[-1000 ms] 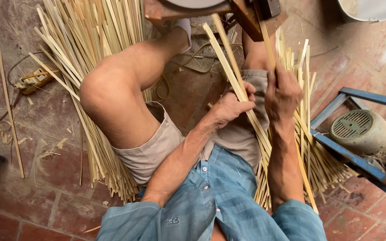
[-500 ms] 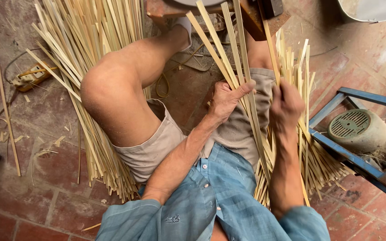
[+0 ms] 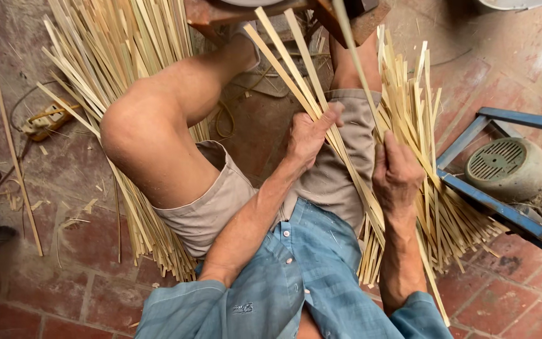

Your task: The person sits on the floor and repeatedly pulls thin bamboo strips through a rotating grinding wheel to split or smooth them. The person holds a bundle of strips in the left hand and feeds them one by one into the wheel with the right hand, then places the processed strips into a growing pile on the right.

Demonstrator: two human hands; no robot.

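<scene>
The left hand (image 3: pixel 308 135) clenches a few bamboo strips (image 3: pixel 296 69), their long axis running diagonally up-left from the fingers across the lap. The right hand (image 3: pixel 396 176), knuckles up, seems to grip one thin strip (image 3: pixel 354 63) rising upward. Beyond lie strip bundles (image 3: pixel 434 207) on brick floor (image 3: pixel 51 295).

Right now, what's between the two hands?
In the head view, the lap in tan shorts and a few bamboo strips held by the left hand lie between it and the right hand.
</scene>
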